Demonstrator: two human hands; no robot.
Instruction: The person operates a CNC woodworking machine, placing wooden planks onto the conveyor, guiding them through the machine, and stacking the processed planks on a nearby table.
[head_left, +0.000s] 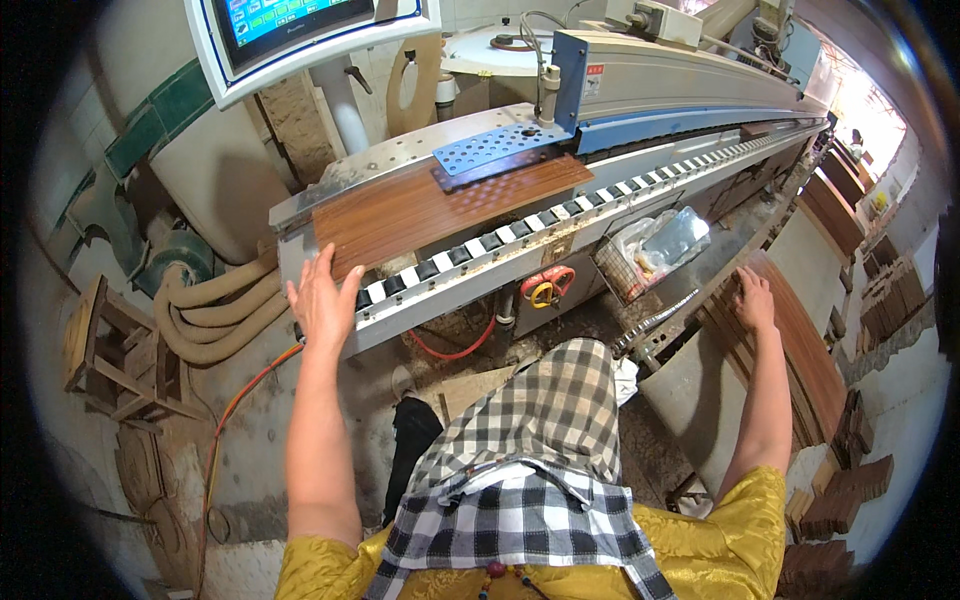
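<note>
A wood-grain brown panel (450, 206) lies on the bed of an edge-banding machine (690, 90), partly under a perforated blue guard plate (499, 148). My left hand (322, 300) is at the panel's near left corner, fingers spread, with the thumb beside the roller track (487, 241). Whether its fingertips press on the panel is hard to tell. Over to the right, my right hand (754, 300) is at the edge of a stack of brown panels (806, 337), its fingers slightly bent and apart. Its contact with the top panel is unclear.
A wire basket (622, 274) holding plastic-wrapped items and red- and yellow-handled tools (551, 287) hang on the machine's front. A control screen (300, 22) stands upper left. Ribbed hoses (202, 322), a wooden stool (124, 352) and an orange cable (217, 442) occupy the left floor.
</note>
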